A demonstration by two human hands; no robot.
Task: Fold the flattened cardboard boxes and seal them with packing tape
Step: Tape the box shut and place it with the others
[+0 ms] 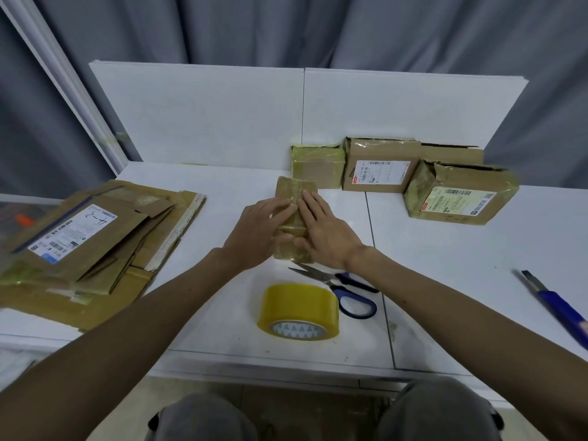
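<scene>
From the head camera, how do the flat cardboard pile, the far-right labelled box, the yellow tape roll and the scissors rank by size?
1. Pile of flattened brown cardboard.
2. Taped brown cardboard box with white label, far right.
3. Yellowish packing-tape roll and blue-handled steel scissors: alike, so unranked.

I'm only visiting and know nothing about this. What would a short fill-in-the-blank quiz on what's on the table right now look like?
1. The left hand and the right hand both press on a small cardboard ____.
2. The blue-handled ____ lie just right of the tape roll.
3. The stack of flattened boxes lies on the person's ____ side.
4. The blue utility knife lies far to the person's ____.
Missing words: box; scissors; left; right.
</scene>
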